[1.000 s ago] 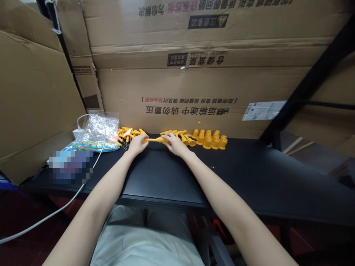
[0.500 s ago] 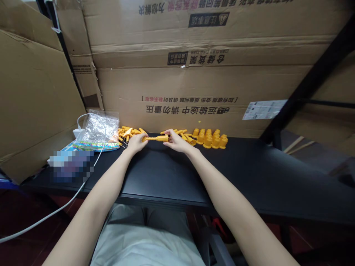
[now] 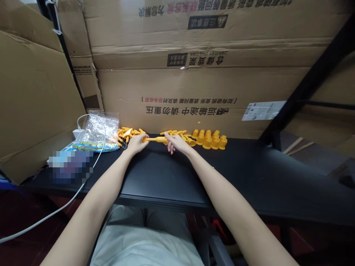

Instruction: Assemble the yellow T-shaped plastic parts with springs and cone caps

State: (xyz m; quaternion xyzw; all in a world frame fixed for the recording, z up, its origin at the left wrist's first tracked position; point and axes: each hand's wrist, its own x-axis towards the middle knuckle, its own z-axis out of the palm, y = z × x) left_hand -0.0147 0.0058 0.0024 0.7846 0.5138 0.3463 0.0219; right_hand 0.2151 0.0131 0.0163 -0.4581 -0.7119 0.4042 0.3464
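Between my hands a yellow plastic part (image 3: 160, 139) lies level above the table. Its thin shaft, which looks ribbed, runs into a thicker sleeve on the right. My left hand (image 3: 137, 144) pinches the shaft's left end, and that end is partly hidden by the fingers. At the sleeve's right end, my right hand (image 3: 178, 143) grips with thumb and fingers, its other fingers curled below. Loose yellow pieces (image 3: 130, 132) lie in a heap just behind my left hand. More slim yellow pieces (image 3: 174, 132) lie behind my right hand, with yellow stepped cups (image 3: 208, 141) to its right.
On the left are a clear plastic bag (image 3: 101, 125), a blurred blue packet, and a white cable (image 3: 63, 207) hanging over the edge of the black table (image 3: 166, 177). Cardboard (image 3: 180, 83) walls the back and left side. A black metal post (image 3: 302, 85) slants at the right.
My right hand has turned about the sleeve's end, its fingers now curled underneath. My left hand stays on the shaft's left end.
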